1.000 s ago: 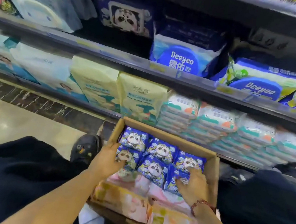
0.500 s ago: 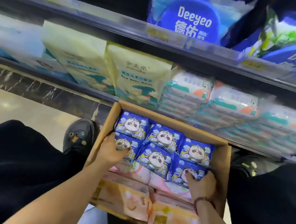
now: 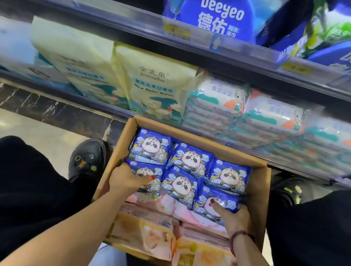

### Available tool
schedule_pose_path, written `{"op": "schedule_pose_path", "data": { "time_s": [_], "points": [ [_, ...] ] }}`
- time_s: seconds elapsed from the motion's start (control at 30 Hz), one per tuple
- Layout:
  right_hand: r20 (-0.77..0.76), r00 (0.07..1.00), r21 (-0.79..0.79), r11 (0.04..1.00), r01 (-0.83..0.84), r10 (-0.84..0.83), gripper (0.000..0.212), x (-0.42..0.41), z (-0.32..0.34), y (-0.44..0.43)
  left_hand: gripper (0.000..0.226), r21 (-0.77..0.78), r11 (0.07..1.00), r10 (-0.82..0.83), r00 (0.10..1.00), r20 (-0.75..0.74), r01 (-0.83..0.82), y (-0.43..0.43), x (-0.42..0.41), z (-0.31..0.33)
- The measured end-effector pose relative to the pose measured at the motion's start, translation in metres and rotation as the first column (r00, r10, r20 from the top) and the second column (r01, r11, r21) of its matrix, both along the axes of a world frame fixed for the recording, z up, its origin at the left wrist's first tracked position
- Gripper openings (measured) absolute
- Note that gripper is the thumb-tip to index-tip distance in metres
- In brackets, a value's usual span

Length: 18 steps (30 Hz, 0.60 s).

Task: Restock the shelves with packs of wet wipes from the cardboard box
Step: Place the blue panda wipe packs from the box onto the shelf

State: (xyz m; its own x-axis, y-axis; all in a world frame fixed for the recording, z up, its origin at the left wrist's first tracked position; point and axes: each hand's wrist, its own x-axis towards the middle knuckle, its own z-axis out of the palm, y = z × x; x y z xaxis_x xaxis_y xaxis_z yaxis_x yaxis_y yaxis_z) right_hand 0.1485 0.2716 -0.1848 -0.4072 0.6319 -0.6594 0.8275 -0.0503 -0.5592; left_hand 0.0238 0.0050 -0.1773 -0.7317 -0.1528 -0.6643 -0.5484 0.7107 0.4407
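price tags [image 3: 177,33]: blurred | Deeyeo packs [image 3: 220,9]: cut by top edge | front-left panda pack [image 3: 144,170], front-right panda pack [image 3: 217,197]: partly under left hand [image 3: 127,181], right hand [image 3: 232,216]

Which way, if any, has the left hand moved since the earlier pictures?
No. The left hand still grips the near-left panda wipes pack beside the cardboard box's left wall.

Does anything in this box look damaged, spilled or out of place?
Nothing stands out. The blue panda packs lie in two neat rows in the cardboard box, and the left hand and right hand each grip one in the near row. No tear or spill shows.
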Motion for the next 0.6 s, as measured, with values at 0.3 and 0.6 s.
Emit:
{"op": "schedule_pose_path", "data": {
  "time_s": [0.3,0.6],
  "points": [
    [-0.078,0.997,-0.122,0.992,0.019,-0.028,0.032,0.0,0.017,0.0,0.07,0.087,0.988,0.115,0.983,0.142,-0.128,-0.01,0.005,0.008],
    [-0.286,0.958,-0.148,0.989,-0.019,-0.024,0.037,-0.009,0.096,-0.009,0.062,0.24,0.957,0.183,0.981,-0.067,-0.162,0.001,0.007,0.095]
  ]
}}
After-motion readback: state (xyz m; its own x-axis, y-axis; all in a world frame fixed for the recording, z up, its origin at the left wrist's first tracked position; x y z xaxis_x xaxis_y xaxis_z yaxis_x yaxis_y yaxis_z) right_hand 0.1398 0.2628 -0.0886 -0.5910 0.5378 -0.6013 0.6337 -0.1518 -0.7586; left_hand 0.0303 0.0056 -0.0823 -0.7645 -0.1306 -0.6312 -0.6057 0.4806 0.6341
